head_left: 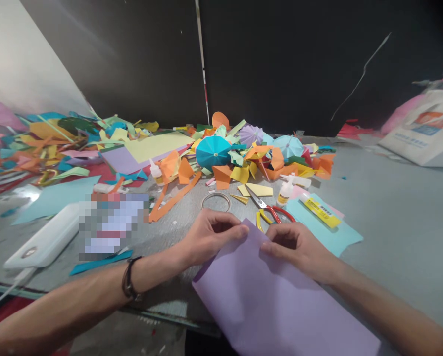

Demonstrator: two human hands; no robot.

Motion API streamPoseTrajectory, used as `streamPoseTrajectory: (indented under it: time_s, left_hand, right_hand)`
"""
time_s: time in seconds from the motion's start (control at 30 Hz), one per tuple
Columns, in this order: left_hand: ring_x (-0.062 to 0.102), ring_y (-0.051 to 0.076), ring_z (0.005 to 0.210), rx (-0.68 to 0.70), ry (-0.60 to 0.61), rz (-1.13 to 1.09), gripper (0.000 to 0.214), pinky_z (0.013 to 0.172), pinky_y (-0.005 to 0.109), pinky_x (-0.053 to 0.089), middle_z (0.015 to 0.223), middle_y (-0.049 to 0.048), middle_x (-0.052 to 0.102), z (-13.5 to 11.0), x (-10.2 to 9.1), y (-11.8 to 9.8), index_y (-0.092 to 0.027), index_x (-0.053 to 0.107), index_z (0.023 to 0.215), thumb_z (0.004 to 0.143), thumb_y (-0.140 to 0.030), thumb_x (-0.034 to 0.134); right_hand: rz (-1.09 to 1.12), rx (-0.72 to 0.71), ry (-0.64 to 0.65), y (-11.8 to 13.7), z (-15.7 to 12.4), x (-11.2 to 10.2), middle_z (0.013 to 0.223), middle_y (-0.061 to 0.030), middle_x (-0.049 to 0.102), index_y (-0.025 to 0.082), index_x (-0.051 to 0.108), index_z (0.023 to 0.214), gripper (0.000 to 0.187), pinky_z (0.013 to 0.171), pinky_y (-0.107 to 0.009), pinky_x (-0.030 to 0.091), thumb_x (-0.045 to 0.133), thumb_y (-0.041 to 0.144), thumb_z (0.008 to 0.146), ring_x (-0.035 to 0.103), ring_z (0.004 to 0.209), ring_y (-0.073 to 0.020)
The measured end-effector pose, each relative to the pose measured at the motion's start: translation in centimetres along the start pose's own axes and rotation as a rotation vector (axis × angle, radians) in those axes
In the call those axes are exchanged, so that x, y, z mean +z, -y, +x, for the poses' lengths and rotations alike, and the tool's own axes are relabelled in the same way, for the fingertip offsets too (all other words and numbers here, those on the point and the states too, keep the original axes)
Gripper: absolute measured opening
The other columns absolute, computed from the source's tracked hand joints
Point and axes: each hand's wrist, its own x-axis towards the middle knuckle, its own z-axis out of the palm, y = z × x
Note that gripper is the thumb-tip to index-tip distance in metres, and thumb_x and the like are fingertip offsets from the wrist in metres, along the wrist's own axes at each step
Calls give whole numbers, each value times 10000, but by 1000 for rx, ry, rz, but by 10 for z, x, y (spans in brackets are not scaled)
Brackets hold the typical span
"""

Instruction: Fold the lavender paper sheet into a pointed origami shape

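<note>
While the left grip (210, 236) and right grip (293, 249) pinch its top edge, the lilac paper (266, 301) lies flat; the nearby yellow label (320, 212) is unreadable.

The grey table (392, 222) holds heaped paper scraps (221, 177) — a glue bottle (285, 191), scissors (269, 213).

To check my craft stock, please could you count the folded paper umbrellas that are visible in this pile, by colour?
Teal paper umbrella: 1
Pale blue paper umbrella: 1
Lilac paper umbrella: 1
Total: 3
</note>
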Motion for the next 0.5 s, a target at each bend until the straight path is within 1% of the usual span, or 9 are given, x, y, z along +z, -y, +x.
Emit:
streamPoseTrajectory:
  time_s: [0.1,0.23,0.3,0.4,0.5]
  left_hand:
    - [537,100,595,-25,29,-41,336,540,204,413,680,20,647,2,-2,5,-130,727,767,824,-448,820]
    - [542,100,609,-37,59,-40,319,546,201,409,693,18,641,3,-3,6,-130,731,790,829,-435,817]
    - [538,98,603,-23,53,-27,308,543,200,402,682,14,634,3,-2,5,-131,729,774,827,-422,818]
    - [550,102,592,-2,27,-13,294,538,205,407,678,16,645,4,-3,1,-140,738,765,825,-416,818]
    - [582,121,598,17,-15,14,280,534,215,421,697,28,676,10,-16,-2,-151,757,773,807,-419,831]
  right_hand:
    - [-22,-4,5,0,-1,1,672,2,587,185,647,735,448,548,-248,362,743,599,876,501,617,-119]
    - [-39,6,9,1,-1,3,692,-10,613,187,639,740,442,563,-260,376,731,597,877,522,628,-131]
    - [-37,13,7,3,-1,2,688,0,603,185,639,738,428,562,-255,365,739,578,877,504,624,-121]
    - [-45,35,27,5,0,0,701,6,603,178,681,763,395,571,-249,357,744,548,885,491,636,-112]
    - [-73,94,39,8,0,-5,690,0,611,172,730,783,404,542,-253,328,736,562,888,480,610,-110]
